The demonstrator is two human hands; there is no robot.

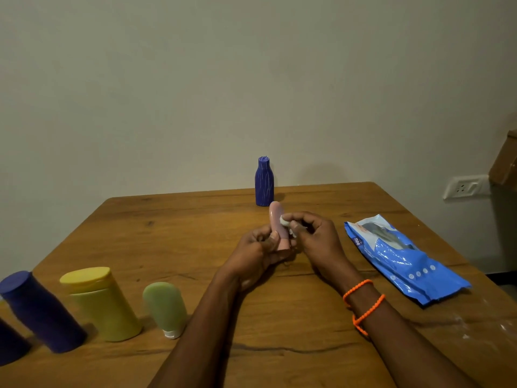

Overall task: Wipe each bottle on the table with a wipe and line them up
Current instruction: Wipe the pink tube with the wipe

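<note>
- A person's left hand (258,246) gripped a small pink tube (277,226) near its cap end, fingers curled round the lower part, holding it upright above the table (195,233) at mid-table.
- The right hand (313,233) pinched a bunched white wipe (285,220) between thumb and fingertips and pressed it to the tube's upper side.
- The tube looked light, soft and squeezable, with a sheen that suggested a slick surface; a firm hold low on the body, close to the stiffer cap, seemed the safest place to steady it while the wipe worked the top.
- A purple bottle (264,182) stood alone at the far edge, apparently still to be wiped.
- Along the near left, a green tube (165,308) standing on its cap, a yellow bottle (102,303) and a dark blue bottle (42,312) formed a row, with another dark shape cut off at the frame's corner.
- A blue wipe pack (405,259) lay flat to the right, well apart from the hands.
- An orange beaded band (363,301) circled the right wrist.
</note>
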